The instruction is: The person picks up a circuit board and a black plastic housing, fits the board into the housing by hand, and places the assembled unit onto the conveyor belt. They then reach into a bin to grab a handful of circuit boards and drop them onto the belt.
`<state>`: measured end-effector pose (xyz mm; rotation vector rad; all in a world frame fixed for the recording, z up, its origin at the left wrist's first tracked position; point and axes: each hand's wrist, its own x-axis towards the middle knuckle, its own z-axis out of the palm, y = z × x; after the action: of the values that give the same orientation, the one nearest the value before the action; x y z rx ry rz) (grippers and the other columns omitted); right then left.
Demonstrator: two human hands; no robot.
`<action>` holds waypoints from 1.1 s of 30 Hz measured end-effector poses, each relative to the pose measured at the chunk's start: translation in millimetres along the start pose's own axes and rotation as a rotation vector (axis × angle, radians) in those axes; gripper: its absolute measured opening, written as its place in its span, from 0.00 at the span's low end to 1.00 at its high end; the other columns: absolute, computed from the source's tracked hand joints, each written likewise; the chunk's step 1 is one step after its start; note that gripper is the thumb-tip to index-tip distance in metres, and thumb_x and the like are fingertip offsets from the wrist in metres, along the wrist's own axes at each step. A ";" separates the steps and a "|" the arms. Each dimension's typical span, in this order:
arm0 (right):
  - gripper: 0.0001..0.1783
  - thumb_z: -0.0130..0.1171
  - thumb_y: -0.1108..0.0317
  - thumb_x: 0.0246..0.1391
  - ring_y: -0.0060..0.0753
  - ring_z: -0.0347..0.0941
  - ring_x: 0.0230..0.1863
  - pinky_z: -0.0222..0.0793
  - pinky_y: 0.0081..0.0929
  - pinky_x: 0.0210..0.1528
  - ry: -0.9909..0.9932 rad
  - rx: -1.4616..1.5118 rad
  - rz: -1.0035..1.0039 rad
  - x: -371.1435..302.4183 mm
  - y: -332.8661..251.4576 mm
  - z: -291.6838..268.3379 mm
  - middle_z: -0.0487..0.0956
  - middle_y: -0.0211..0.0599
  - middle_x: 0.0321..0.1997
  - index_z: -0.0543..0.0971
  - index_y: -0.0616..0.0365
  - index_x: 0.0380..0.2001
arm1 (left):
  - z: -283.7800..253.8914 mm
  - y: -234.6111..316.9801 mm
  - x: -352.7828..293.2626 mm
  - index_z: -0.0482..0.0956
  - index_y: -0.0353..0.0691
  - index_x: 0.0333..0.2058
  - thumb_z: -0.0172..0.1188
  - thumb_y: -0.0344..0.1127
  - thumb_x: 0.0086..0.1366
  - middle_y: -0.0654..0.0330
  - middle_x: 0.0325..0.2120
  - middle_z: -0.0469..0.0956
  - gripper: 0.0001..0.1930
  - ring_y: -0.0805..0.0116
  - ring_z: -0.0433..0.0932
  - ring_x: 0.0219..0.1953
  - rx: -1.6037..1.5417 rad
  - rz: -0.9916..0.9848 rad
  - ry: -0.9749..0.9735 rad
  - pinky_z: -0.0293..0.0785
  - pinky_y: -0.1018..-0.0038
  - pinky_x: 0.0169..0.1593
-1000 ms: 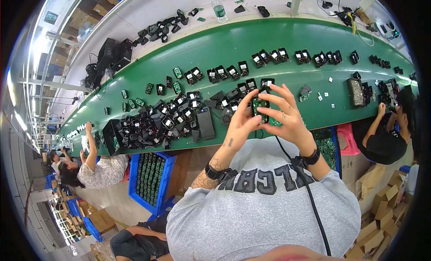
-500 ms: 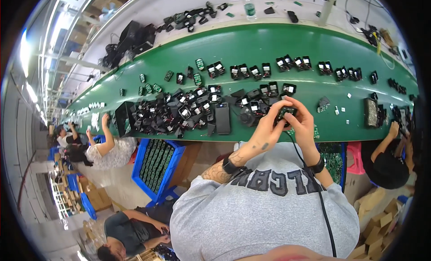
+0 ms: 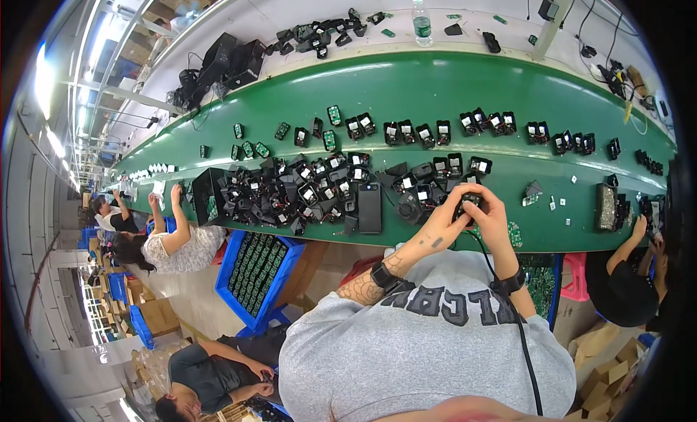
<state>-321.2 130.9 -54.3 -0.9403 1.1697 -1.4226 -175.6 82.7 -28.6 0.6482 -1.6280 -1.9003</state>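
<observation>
A small black plastic housing (image 3: pixel 468 203) is held above the near edge of the long green worktable (image 3: pixel 348 79), mostly hidden by the hands. It is enclosed from 9 o'clock by the left hand (image 3: pixel 443 220) and from 3 o'clock by the right hand (image 3: pixel 494 216); the fingers of both are curled around it, with the thumbs brought in on the near side. A second ago the fingers were spread, and a green circuit board could be seen in the piece; now the hold has been tightened. By judgement, the piece is being worked on closely, not merely turned for viewing. Whether the board is seated cannot be told.

Outward, the following are counted. At 9 o'clock, one flat black rectangular block (image 3: pixel 369 208) is seen, and beyond it a heap of black plastic housings with white labels (image 3: pixel 308 195), too tangled to be counted. At 3 o'clock, four small white square pieces (image 3: pixel 552 203) are scattered. From 10 o'clock to between 1 and 2, about twelve labelled black housings (image 3: pixel 443 133) are lined up. Toward 10 o'clock, about eight pieces with green boards showing (image 3: pixel 329 140) are laid out. Near 11 to 12 o'clock, one clear plastic bottle (image 3: pixel 422 22) is stood on the shelf (image 3: pixel 363 44). At 8 o'clock, one blue plastic crate filled with green boards (image 3: pixel 231 307) is placed.
</observation>
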 end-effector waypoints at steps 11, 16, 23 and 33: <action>0.26 0.57 0.76 0.56 0.25 0.73 0.51 0.69 0.23 0.51 0.235 0.009 -0.055 42.0 14.2 6.5 0.76 0.37 0.53 0.69 0.63 0.58 | -57.2 -0.5 64.7 0.67 0.42 0.53 0.52 0.21 0.64 0.62 0.49 0.68 0.19 0.71 0.70 0.49 0.114 0.114 -0.118 0.70 0.74 0.51; 0.21 0.59 0.70 0.57 0.32 0.75 0.51 0.70 0.27 0.53 0.406 -0.432 0.217 21.0 60.7 -61.6 0.78 0.44 0.52 0.74 0.61 0.54 | -205.5 -44.7 158.9 0.71 0.51 0.47 0.57 0.24 0.53 0.49 0.33 0.74 0.21 0.43 0.72 0.39 0.862 0.217 0.526 0.67 0.56 0.45; 0.21 0.68 0.72 0.41 0.46 0.69 0.50 0.66 0.38 0.52 0.188 -1.060 0.087 -23.5 80.8 -82.5 0.75 0.40 0.45 0.78 0.58 0.43 | -317.8 -95.1 179.0 0.71 0.48 0.46 0.64 0.36 0.55 0.51 0.41 0.74 0.19 0.47 0.76 0.40 1.281 -0.111 0.396 0.73 0.58 0.41; 0.13 0.64 0.77 0.44 0.47 0.67 0.46 0.65 0.38 0.47 0.178 -1.212 0.096 -27.7 85.7 -82.8 0.72 0.42 0.41 0.75 0.60 0.36 | -465.8 -69.1 80.6 0.78 0.38 0.47 0.53 0.32 0.53 0.50 0.41 0.80 0.20 0.52 0.79 0.42 1.163 -0.378 1.455 0.73 0.62 0.50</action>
<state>-376.6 172.3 -155.3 -1.5212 2.2403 -0.6108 72.4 -301.2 -167.6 2.1617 -1.3097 -0.0100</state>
